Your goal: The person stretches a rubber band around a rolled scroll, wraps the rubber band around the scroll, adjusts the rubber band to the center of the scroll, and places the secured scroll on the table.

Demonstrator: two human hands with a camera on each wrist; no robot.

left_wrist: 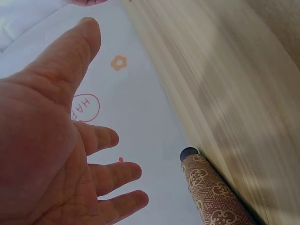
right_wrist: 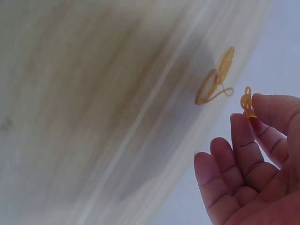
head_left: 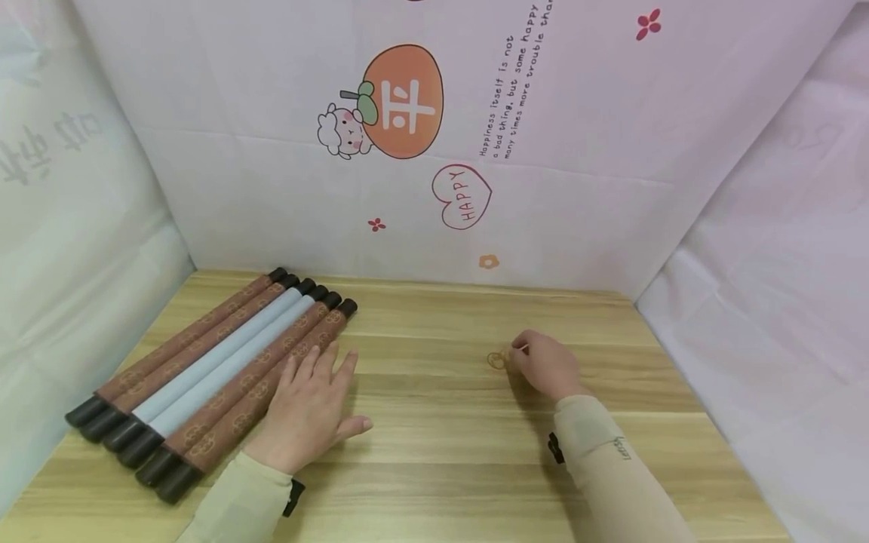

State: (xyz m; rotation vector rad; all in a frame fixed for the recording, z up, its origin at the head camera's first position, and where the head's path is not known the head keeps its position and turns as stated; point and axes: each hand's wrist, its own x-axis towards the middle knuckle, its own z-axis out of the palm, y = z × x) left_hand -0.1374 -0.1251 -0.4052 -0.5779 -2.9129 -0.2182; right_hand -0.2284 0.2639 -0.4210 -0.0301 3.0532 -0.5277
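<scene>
1. At the far left, six rolls [head_left: 234, 360] lie side by side on the wooden counter [head_left: 421, 483], slanting away from the person: a brown pair, a pale blue pair, then another brown pair, all with black end caps. Leave this row undisturbed while the fine finger work goes on at the right.
2. The left hand [head_left: 308, 411] is spread wide and holds nothing. In the head view it overlaps the nearest brown roll [head_left: 234, 424]; whether it touches cannot be told. A light, flat palm would steady that roll best; pressing hard could set it turning.
3. Right of centre, thin tan loose bands [head_left: 496, 360] lie on the counter, just beside the right hand's fingertips; how many is hard to tell. Since they look looped together, a slow, level pull should keep any from catching.
4. Next to them, the held band [right_wrist: 247, 102] sits between thumb and forefinger, bunched into small loops and, in the right wrist view, apart from the others. A thing this light and springy probably handles best at its very edge, leaving a loop free to open.
5. The right hand [head_left: 548, 367] is closed to a narrow pinch on that band, its other fingers loosely bent. Keep them clear, and make the grip firm without twisting.
</scene>
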